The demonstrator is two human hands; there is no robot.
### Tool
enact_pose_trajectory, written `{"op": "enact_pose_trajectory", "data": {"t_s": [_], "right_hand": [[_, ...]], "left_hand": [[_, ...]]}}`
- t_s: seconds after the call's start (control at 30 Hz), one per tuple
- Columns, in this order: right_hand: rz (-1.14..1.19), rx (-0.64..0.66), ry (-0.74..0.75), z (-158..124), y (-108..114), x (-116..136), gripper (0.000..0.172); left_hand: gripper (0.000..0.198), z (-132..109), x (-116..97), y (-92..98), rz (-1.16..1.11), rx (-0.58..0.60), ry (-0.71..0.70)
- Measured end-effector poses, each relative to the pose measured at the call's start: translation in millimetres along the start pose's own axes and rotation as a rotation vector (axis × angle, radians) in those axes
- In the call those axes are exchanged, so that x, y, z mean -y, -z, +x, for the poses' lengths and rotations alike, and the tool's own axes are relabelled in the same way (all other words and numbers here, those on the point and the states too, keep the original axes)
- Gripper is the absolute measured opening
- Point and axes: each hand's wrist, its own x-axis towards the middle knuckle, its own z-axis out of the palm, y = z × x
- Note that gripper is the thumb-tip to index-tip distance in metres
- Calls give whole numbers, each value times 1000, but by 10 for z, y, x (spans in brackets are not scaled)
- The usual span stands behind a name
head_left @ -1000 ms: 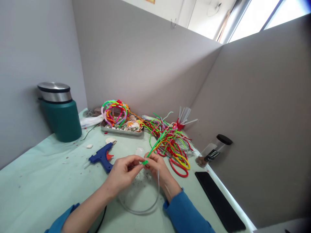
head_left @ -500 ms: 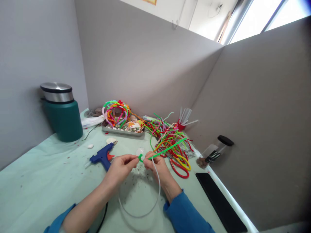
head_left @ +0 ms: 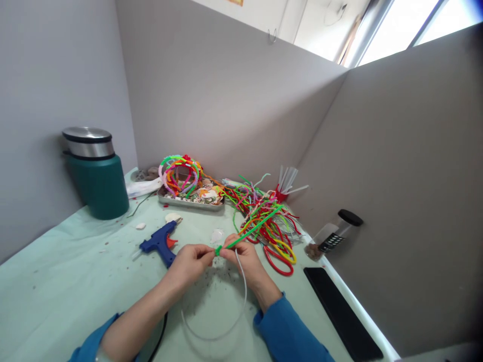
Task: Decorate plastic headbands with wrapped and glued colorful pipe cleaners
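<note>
A bright green pipe cleaner (head_left: pixel 261 224) is pinched between the fingertips of my right hand (head_left: pixel 246 261), and its long free end points up and to the right. Just left of those fingers it forms a small green bend, where the closed fingertips of my left hand (head_left: pixel 191 262) grip it. From between my hands a thin white hoop (head_left: pixel 245 300) hangs down in a wide curve; its upper part is hidden by the fingers. Beside my left hand lies a blue glue gun (head_left: pixel 160 242) with a red trigger.
Behind my hands stands a metal tray (head_left: pixel 190 203) of small craft pieces with colourful wrapped hoops (head_left: pixel 181 176) on top. A tangle of pipe cleaners (head_left: pixel 260 201) and red-handled scissors (head_left: pixel 277 265) lie to the right. A green flask (head_left: pixel 100 186) stands left, a clear jar (head_left: pixel 332 235) right.
My hands have come closer together, and the green pipe cleaner's short end now sits bent between the fingertips. Its long end has shifted slightly left and up.
</note>
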Motion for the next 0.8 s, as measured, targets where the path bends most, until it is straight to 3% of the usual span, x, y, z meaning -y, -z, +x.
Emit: {"op": "enact_pose_trajectory", "data": {"t_s": [0.37, 0.6, 0.8], "right_hand": [[-87, 26, -120, -2, 25, -52, 21], [87, 72, -310, -31, 46, -31, 22], [281, 42, -350, -36, 26, 14, 18]], "left_hand": [[27, -53, 17, -50, 217, 148, -142], [30, -120, -88, -42, 304, 127, -211], [29, -169, -188, -24, 319, 105, -355]]}}
